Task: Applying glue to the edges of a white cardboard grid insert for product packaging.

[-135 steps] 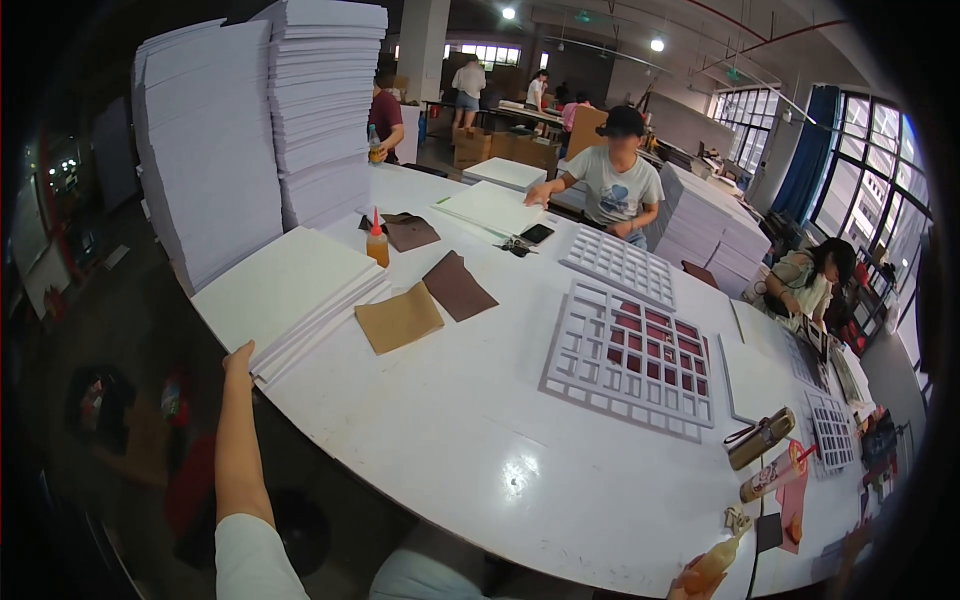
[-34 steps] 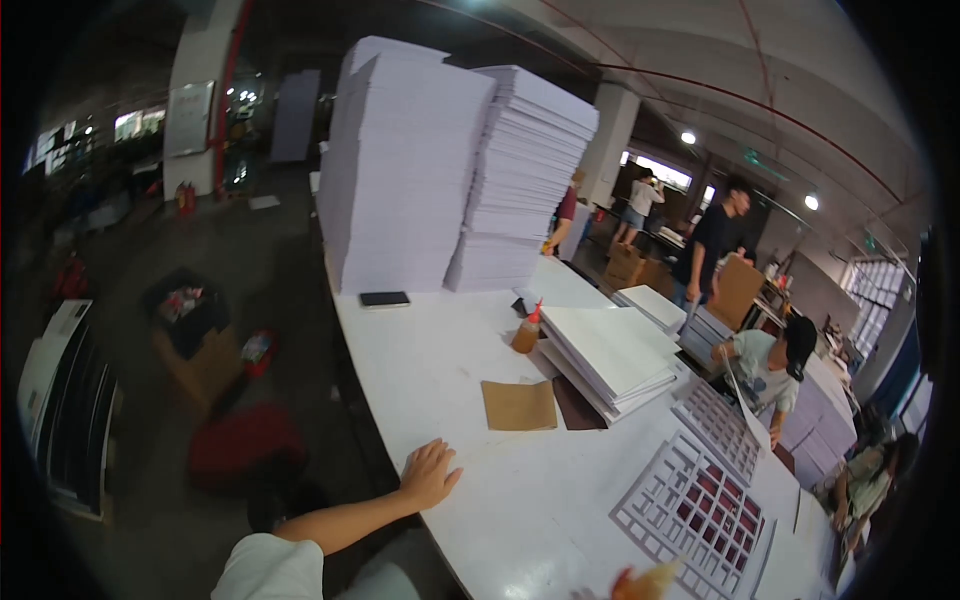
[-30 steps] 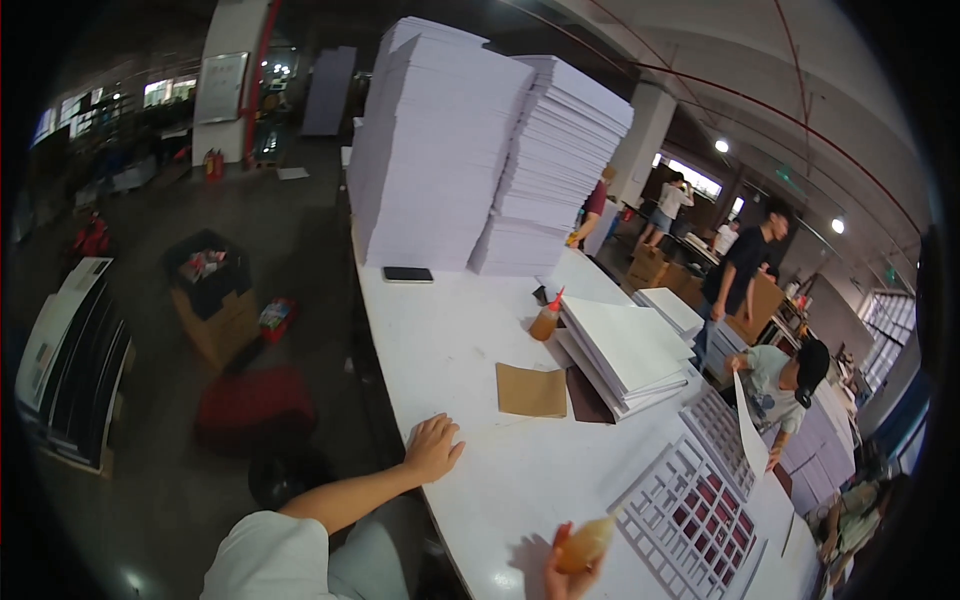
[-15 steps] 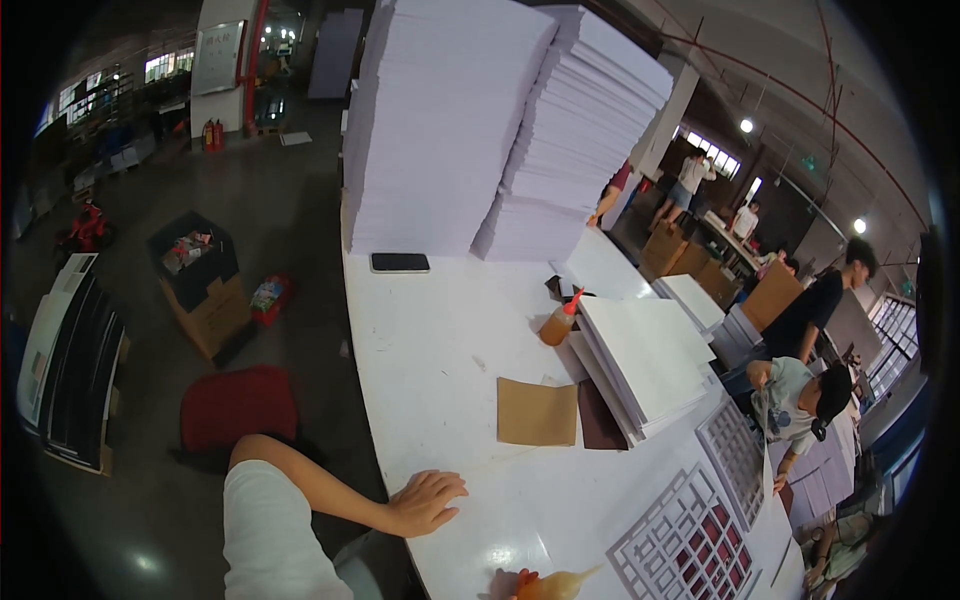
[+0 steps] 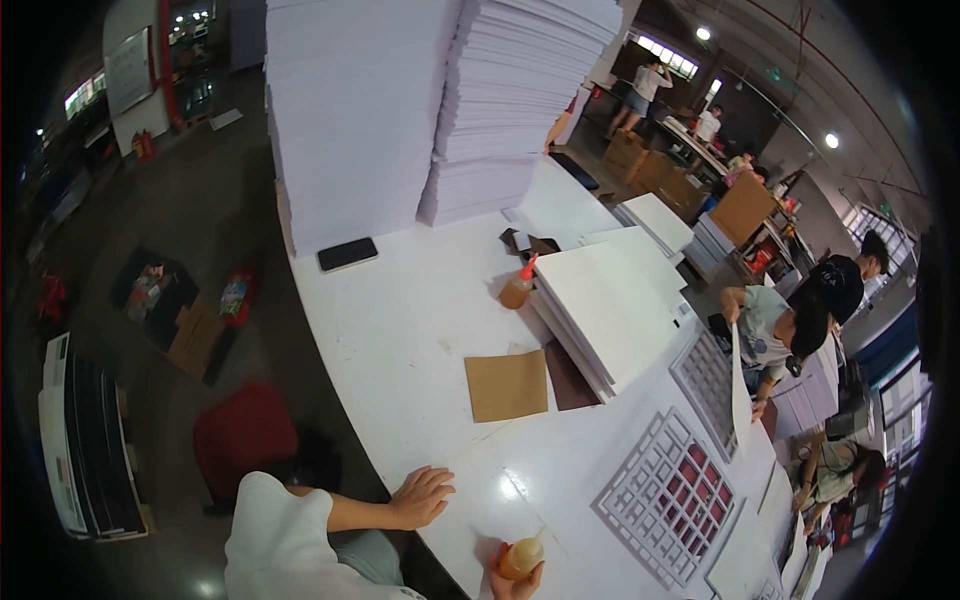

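My left hand (image 5: 420, 497) lies flat on the near edge of the white table (image 5: 400, 330), fingers spread and holding nothing. My right hand (image 5: 518, 582) sits at the bottom of the view, closed around a small bottle of amber glue (image 5: 522, 556) that stands upright on the table. A tan card sheet (image 5: 507, 385) lies beyond my hands, with a darker brown sheet (image 5: 570, 375) beside it. To the right lies a white die-cut grid sheet (image 5: 668, 495) with red showing through its openings.
Two tall stacks of white paper (image 5: 350, 110) rise at the far end, with a black phone (image 5: 347, 253) at their foot. A red-capped glue bottle (image 5: 517, 288) stands by a low white stack (image 5: 610, 305). A person in a cap (image 5: 775, 330) lifts a white sheet opposite. A red stool (image 5: 240, 435) stands on the floor.
The view has swung left and down along the table. My left hand stays on the table edge. My right hand keeps the amber bottle low at the frame's bottom.
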A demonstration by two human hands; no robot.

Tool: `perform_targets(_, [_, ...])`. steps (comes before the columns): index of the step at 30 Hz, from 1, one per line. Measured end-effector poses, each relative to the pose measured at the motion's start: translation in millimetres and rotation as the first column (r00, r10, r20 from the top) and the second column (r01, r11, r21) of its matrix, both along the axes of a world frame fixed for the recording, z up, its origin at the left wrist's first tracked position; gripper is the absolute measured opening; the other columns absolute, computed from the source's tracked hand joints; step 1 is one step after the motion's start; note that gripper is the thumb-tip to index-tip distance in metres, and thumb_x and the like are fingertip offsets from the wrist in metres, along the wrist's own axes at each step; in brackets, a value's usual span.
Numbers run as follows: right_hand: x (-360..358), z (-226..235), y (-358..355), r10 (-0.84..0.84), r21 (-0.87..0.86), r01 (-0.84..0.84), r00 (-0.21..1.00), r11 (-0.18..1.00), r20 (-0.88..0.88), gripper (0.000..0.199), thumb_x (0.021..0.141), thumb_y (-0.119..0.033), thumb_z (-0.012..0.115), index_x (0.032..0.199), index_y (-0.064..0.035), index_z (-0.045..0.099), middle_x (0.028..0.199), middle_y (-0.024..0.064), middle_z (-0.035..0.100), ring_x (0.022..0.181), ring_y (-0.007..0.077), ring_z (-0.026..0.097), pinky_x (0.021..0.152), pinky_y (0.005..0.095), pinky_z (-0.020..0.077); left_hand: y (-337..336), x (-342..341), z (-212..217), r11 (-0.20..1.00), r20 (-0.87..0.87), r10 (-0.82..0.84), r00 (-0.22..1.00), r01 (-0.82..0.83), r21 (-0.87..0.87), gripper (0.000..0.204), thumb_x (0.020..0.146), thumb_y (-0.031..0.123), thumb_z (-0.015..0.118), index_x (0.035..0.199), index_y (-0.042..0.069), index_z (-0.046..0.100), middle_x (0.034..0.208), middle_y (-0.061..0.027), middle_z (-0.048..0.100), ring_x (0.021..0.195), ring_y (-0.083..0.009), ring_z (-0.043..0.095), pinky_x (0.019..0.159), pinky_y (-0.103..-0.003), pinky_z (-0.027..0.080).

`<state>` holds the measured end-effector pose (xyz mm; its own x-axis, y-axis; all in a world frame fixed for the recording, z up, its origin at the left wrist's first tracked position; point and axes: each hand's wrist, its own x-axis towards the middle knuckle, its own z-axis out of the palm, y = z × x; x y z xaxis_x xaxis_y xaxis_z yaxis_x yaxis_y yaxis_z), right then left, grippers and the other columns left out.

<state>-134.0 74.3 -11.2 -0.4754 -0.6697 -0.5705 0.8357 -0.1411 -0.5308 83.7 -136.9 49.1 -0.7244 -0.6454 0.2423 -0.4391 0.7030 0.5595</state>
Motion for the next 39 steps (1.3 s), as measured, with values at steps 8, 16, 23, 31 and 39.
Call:
perform_targets(8, [68,72,-25,0.145,-0.156,-0.093,0.918,0.983,0.370,0.051,0.090,-0.048,0.049,0.127,-0.0127,0.050,0.113,0.0146,0.060,0.098,0.0289,0.059,0.082,0.0438,0.0486,-62,48,29,0.982,-0.088,0.186,0.979,-0.186,0.005,0.040,0.082,0.017,0.061,0.120,0.012,0.049,0.132,-0.0130,0.043,0.131,-0.0323,0.033,0.103,-0.055,0.026])
perform_targets(16, [106,179,-104,0.048,0.243,-0.105,0.972,0.964,0.231,0.049,0.098,-0.039,0.038,0.140,-0.0151,0.040,0.139,0.0115,0.045,0.128,0.0323,0.042,0.105,0.0523,0.0325,-355,219,258,0.352,-0.556,0.666,0.498,-0.866,-0.355,0.052,0.080,0.021,0.066,0.125,0.003,0.045,0.126,-0.0174,0.048,0.120,-0.0368,0.041,0.099,-0.050,0.031])
perform_targets(23, [104,173,-125,0.014,0.272,-0.076,0.975,0.959,0.223,0.046,0.097,-0.039,0.042,0.137,-0.0154,0.044,0.134,0.0115,0.050,0.121,0.0313,0.048,0.099,0.0499,0.0396,-459,276,434,0.299,-0.733,0.640,0.230,-0.954,-0.038,0.077,0.076,0.039,0.073,0.131,-0.004,0.040,0.129,-0.0245,0.047,0.120,-0.0387,0.045,0.098,-0.044,0.038])
perform_targets(31, [91,161,-148,-0.098,0.270,0.029,0.963,0.963,0.249,0.045,0.093,-0.036,0.052,0.128,-0.0086,0.051,0.123,0.0133,0.058,0.107,0.0326,0.058,0.087,0.0481,0.0493,-499,308,455,0.449,-0.630,0.705,0.325,-0.893,0.041,0.059,0.076,0.037,0.074,0.116,-0.002,0.057,0.096,-0.0179,0.067,0.089,-0.0329,0.064,0.078,-0.040,0.049])
perform_targets(39, [55,91,-131,0.178,-0.356,-0.054,0.929,0.933,0.324,0.050,0.090,-0.041,0.056,0.131,-0.0134,0.049,0.123,0.0139,0.058,0.105,0.0334,0.058,0.083,0.0508,0.0493,-531,322,453,0.640,-0.820,0.572,0.038,-0.646,0.416,0.036,0.074,0.022,0.076,0.102,0.002,0.064,0.076,-0.0009,0.058,0.066,-0.0124,0.054,0.057,-0.027,0.043])
